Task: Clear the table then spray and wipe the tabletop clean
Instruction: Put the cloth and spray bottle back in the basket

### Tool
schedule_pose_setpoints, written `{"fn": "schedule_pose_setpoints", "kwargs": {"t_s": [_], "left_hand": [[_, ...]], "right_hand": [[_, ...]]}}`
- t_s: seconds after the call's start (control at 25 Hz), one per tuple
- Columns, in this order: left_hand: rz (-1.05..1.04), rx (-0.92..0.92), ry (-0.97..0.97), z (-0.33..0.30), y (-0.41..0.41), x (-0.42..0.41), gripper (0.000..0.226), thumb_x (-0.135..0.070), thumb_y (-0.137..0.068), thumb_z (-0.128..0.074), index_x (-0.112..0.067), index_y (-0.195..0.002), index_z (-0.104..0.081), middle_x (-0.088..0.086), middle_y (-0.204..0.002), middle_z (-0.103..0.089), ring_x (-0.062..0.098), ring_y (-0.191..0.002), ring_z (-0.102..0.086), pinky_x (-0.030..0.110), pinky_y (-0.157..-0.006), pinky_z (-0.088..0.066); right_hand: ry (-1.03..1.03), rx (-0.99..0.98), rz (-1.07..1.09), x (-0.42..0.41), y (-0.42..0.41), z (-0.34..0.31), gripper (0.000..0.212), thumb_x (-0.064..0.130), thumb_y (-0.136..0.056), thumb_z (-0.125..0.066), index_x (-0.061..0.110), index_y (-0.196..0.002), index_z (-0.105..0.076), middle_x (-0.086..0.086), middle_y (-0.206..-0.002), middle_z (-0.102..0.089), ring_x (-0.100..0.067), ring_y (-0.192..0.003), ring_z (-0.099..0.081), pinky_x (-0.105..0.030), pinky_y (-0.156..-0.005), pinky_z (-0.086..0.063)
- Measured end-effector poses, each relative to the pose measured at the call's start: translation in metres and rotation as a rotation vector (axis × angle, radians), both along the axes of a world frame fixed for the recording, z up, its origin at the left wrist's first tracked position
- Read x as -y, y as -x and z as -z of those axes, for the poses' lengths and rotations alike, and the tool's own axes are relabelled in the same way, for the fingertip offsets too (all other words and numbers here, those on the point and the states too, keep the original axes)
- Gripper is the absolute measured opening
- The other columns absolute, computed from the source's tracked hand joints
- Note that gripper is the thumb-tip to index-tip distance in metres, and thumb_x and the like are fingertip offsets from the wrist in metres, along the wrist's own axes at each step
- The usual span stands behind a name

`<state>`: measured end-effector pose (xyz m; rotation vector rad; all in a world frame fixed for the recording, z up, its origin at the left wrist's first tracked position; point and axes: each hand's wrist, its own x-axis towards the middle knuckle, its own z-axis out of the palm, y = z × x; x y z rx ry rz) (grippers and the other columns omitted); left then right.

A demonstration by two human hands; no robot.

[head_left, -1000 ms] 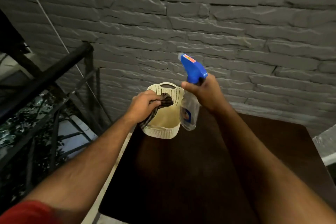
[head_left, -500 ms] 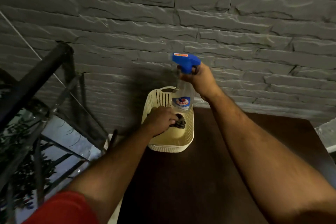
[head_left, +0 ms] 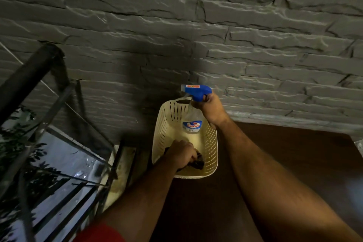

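Note:
A cream perforated basket (head_left: 211, 149) stands at the far left corner of the dark brown table (head_left: 306, 163). My right hand (head_left: 211, 107) grips the neck of a clear spray bottle (head_left: 191, 124) with a blue trigger head, and the bottle stands upright inside the basket at its far end. My left hand (head_left: 181, 155) is down inside the basket's near end and grips a dark cloth (head_left: 197, 163), most of it hidden under my fingers.
A grey stone-brick wall (head_left: 196, 35) rises right behind the table. A black metal railing (head_left: 29, 76) runs along the left, with foliage and a paved ground far below it. A pale ledge (head_left: 360, 147) shows at the right edge.
Both hands have gone down into the basket: the bottle went from above the rim to upright inside, and the cloth dropped to the basket floor. The camera tilted closer.

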<state>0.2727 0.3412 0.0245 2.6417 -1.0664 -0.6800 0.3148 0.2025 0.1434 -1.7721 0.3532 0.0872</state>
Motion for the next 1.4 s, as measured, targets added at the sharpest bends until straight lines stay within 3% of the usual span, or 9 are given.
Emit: {"fn": "schedule_pose_setpoints", "kwargs": {"t_s": [0.28,0.64,0.88,1.0,1.08,1.16,1.28,1.4], "left_hand": [[0.108,0.100,-0.105,0.018,0.002,0.008,0.022,-0.028,-0.091,-0.060,-0.028,-0.111,-0.068,-0.001,-0.112,-0.060,0.021,-0.106,-0.051,0.041,-0.095,-0.043],[0.072,0.119,-0.165,0.025,0.001,0.010,0.023,-0.026,-0.092,-0.058,-0.023,-0.114,-0.066,0.003,-0.118,-0.059,0.021,-0.107,-0.053,0.042,-0.097,-0.043],[-0.076,-0.061,-0.026,0.023,0.008,0.005,0.019,-0.022,-0.091,-0.059,-0.021,-0.108,-0.068,-0.001,-0.109,-0.065,0.018,-0.100,-0.058,0.039,-0.094,-0.047],[-0.097,-0.041,0.024,0.012,0.008,0.004,0.025,-0.027,-0.090,-0.060,-0.022,-0.114,-0.067,0.000,-0.116,-0.064,0.019,-0.105,-0.058,0.041,-0.096,-0.045],[-0.139,0.011,0.050,0.000,0.011,0.003,0.027,-0.033,-0.091,-0.058,-0.023,-0.115,-0.066,0.000,-0.119,-0.062,0.020,-0.109,-0.056,0.042,-0.096,-0.044],[-0.187,0.070,0.086,-0.012,0.016,-0.001,0.027,-0.035,-0.094,-0.054,-0.023,-0.116,-0.064,-0.001,-0.122,-0.062,0.019,-0.112,-0.056,0.040,-0.097,-0.042],[-0.294,0.181,0.103,-0.034,0.036,-0.006,0.029,-0.034,-0.094,-0.050,-0.023,-0.116,-0.065,0.000,-0.122,-0.063,0.021,-0.110,-0.058,0.040,-0.096,-0.043],[-0.458,0.248,0.136,-0.060,0.072,-0.011,0.028,-0.035,-0.091,-0.054,-0.022,-0.109,-0.070,0.002,-0.114,-0.067,0.023,-0.104,-0.062,0.039,-0.092,-0.047]], "right_hand": [[-0.028,-0.077,-0.058,-0.004,-0.001,0.017,0.032,-0.003,-0.090,-0.056,0.005,-0.120,-0.060,-0.013,-0.121,-0.066,-0.023,-0.116,-0.061,-0.048,-0.103,-0.046],[0.050,-0.120,-0.021,-0.007,-0.009,0.024,0.035,0.005,-0.089,-0.061,0.011,-0.123,-0.056,-0.007,-0.122,-0.065,-0.023,-0.116,-0.060,-0.049,-0.103,-0.045],[0.075,-0.098,-0.070,-0.006,0.006,0.025,0.037,0.003,-0.089,-0.060,0.010,-0.125,-0.055,-0.007,-0.124,-0.064,-0.022,-0.117,-0.059,-0.045,-0.102,-0.047],[0.064,-0.027,-0.106,0.000,0.016,0.024,0.046,-0.001,-0.087,-0.060,0.014,-0.130,-0.051,-0.001,-0.127,-0.059,-0.014,-0.112,-0.058,-0.034,-0.092,-0.050],[0.083,0.022,-0.090,0.004,0.025,0.023,0.051,-0.001,-0.087,-0.060,0.015,-0.133,-0.048,0.009,-0.117,-0.056,-0.001,-0.095,-0.058,-0.020,-0.073,-0.052],[0.099,0.059,0.010,0.006,0.041,0.024,0.052,0.000,-0.088,-0.059,0.016,-0.136,-0.046,0.015,-0.108,-0.053,0.001,-0.091,-0.057,-0.014,-0.062,-0.050],[0.206,0.146,0.180,0.005,0.074,0.026,0.042,0.007,-0.091,-0.057,0.011,-0.132,-0.051,0.001,-0.121,-0.060,-0.014,-0.110,-0.058,-0.013,-0.074,-0.045],[0.187,0.192,0.187,0.002,0.117,0.023,0.038,0.015,-0.089,-0.059,0.010,-0.128,-0.057,-0.006,-0.127,-0.063,-0.016,-0.115,-0.058,-0.022,-0.087,-0.045]]}}
